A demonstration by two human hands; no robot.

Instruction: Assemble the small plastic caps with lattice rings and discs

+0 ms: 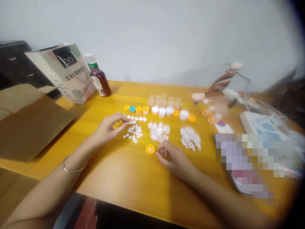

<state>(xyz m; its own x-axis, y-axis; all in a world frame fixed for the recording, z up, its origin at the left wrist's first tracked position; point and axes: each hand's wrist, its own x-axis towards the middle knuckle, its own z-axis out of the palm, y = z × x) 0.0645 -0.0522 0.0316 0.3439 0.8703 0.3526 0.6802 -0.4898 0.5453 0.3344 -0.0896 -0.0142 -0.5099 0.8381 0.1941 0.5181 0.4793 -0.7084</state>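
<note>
My left hand (111, 128) reaches over the table from the left, thumb and index finger brought together at a small white disc (131, 122). Below those fingertips lies a loose scatter of small white discs (135, 130), with a short row of similar discs (140, 119) behind. My right hand (170, 154) rests at the right edge of a yellow scalloped disc (150, 149) with a pale centre. Its fingers are loosely curled, thumb and index slightly apart, nothing visible between them. Piles of white cut-out pieces (159, 131) and more white pieces (190, 138) lie beyond.
Yellow, blue and white round parts (138, 110) stand in a row, with clear cups (164, 101) behind. A paper bag (71, 74), tea bottle (100, 82) and cardboard box (28, 121) occupy the left. On the right are a brown bottle (220, 84), cables and a partly blurred tablet-like object (245, 165).
</note>
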